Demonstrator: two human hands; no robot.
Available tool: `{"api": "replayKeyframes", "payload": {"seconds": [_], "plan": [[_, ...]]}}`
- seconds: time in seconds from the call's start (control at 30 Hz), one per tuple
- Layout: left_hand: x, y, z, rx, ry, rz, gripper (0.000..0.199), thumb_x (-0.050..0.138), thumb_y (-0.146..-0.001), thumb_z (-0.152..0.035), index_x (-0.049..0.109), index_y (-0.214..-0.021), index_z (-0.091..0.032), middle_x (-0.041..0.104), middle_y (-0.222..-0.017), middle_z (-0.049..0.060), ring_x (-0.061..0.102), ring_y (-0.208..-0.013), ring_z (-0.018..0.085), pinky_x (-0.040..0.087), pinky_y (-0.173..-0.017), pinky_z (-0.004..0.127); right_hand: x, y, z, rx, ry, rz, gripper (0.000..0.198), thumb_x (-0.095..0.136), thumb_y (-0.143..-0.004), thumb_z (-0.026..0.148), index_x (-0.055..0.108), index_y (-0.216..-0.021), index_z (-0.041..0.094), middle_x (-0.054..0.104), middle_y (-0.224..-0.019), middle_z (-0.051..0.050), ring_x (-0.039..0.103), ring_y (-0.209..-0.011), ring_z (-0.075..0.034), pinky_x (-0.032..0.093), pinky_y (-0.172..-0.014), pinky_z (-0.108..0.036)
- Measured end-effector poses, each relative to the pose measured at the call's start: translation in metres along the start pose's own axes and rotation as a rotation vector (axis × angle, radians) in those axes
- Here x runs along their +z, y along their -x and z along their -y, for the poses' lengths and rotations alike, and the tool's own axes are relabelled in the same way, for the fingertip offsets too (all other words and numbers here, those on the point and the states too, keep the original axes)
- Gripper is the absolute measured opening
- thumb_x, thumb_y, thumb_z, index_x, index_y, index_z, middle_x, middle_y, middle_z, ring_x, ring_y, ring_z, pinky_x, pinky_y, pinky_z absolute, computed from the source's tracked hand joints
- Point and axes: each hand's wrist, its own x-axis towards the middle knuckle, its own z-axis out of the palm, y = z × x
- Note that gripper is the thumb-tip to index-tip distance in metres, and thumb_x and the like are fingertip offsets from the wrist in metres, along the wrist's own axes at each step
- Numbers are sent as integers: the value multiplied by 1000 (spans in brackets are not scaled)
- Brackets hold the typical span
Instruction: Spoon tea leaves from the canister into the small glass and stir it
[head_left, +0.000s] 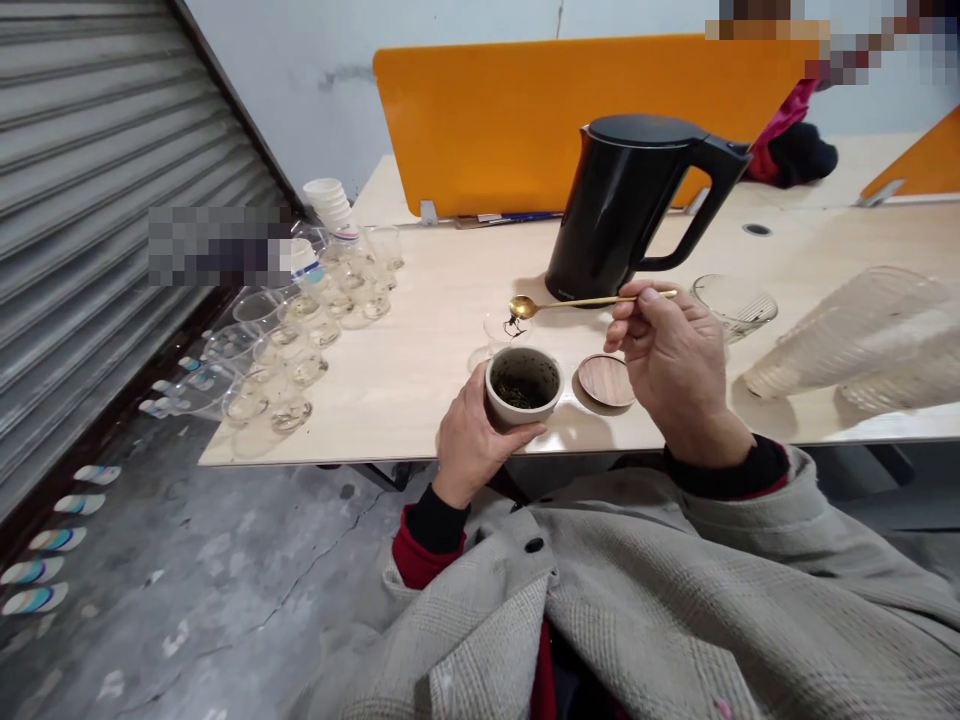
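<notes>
My left hand [476, 437] is wrapped round a pale tea canister [523, 413] near the table's front edge, its mouth tipped toward me. Dark dry tea leaves [525, 392] lie inside it. Between the fingertips of my right hand [671, 355] is the handle of a golden spoon [581, 302], its bowl pointing left. Tea leaves [515, 326] hang at the spoon's bowl, above a clear plastic cup [495, 328] partly hidden behind the canister. A round wooden lid [606, 381] lies on the table between my hands.
Behind stands a black electric kettle [615, 210], before an orange divider [480, 120]. Several clear cups [300, 340] crowd the table's left end beside stacked paper cups [330, 205]. To the right are a glass [731, 305] and nested plastic cups [847, 330]. Another person's sleeve [795, 110] shows across.
</notes>
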Motion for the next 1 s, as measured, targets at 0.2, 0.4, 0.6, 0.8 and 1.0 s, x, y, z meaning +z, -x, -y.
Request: {"api": "replayKeyframes", "payload": {"seconds": [0.2,0.4,0.6,0.8,1.0], "plan": [[-2,0,-2,0,-16,9,104,94,-73,-59,42,-157,-25,66,-151,16,67,-137,38,56,-113,54,16,-9,-8,-96,58,-5,23,67,-100,48,65,-98,25,66,-79,2,66,-63,-11,59,-57,-24],[-2,0,-3,8,4,1,104,95,-72,-56,43,-157,-25,67,-150,16,66,-137,38,55,-114,56,19,-7,-28,-76,67,-21,28,74,-95,50,68,-97,23,66,-75,3,66,-60,-10,59,-56,-23],[-2,0,-2,-4,26,7,103,95,-72,-56,43,-156,-27,66,-152,14,66,-137,38,55,-115,56,10,-13,-34,39,-56,-36,21,73,-93,42,67,-96,22,65,-76,3,65,-60,-9,57,-55,-20],[-1,1,1,7,21,-2,104,94,-73,-59,42,-157,-27,65,-153,15,66,-139,38,55,-115,55,1,-15,-32,111,-90,-25,18,71,-93,39,66,-97,23,64,-77,4,63,-60,-8,58,-56,-18],[-1,1,2,8,17,-8,106,95,-71,-61,43,-157,-27,66,-152,16,68,-136,38,57,-112,55,-11,9,-10,76,-36,48,18,74,-94,40,69,-95,22,65,-77,3,63,-57,-9,57,-53,-20]]}}
